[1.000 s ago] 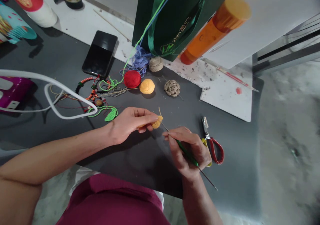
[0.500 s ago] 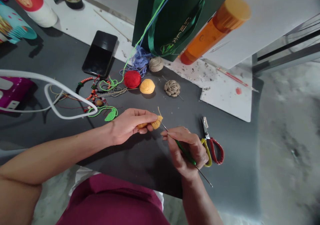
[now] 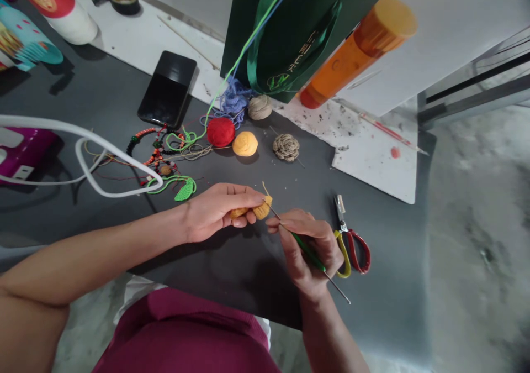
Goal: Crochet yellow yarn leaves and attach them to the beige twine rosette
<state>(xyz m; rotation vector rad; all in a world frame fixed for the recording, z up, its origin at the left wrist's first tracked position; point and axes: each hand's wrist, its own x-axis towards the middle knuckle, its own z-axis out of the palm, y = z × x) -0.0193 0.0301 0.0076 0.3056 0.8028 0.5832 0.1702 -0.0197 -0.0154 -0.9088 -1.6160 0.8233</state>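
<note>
My left hand [image 3: 219, 210] pinches a small yellow crochet piece [image 3: 262, 208] between thumb and fingers; part of it is hidden behind them, and a short yarn tail sticks up from its top. My right hand [image 3: 310, 248] is closed like a pen grip around a crochet hook [image 3: 305, 248] with a green handle and metal ends. The hook's front end meets the yellow piece by my left thumb; its exact tip is hard to make out. Just right of my right hand lie scissors [image 3: 346, 237] with one yellow and one red handle.
Beyond my hands sit a yellow yarn ball [image 3: 245, 143], a red ball [image 3: 221, 132], a beige ball [image 3: 260, 108] and a beige crocheted rosette [image 3: 285, 147]. A black phone [image 3: 167, 88], white cable [image 3: 99, 190] and beaded strings [image 3: 155, 152] lie left. A green bag [image 3: 281, 41] stands behind.
The hook's back end has shifted slightly up and left as my right hand tilts. My left hand and the yellow piece appear slightly lower and to the right, with both grips kept.
</note>
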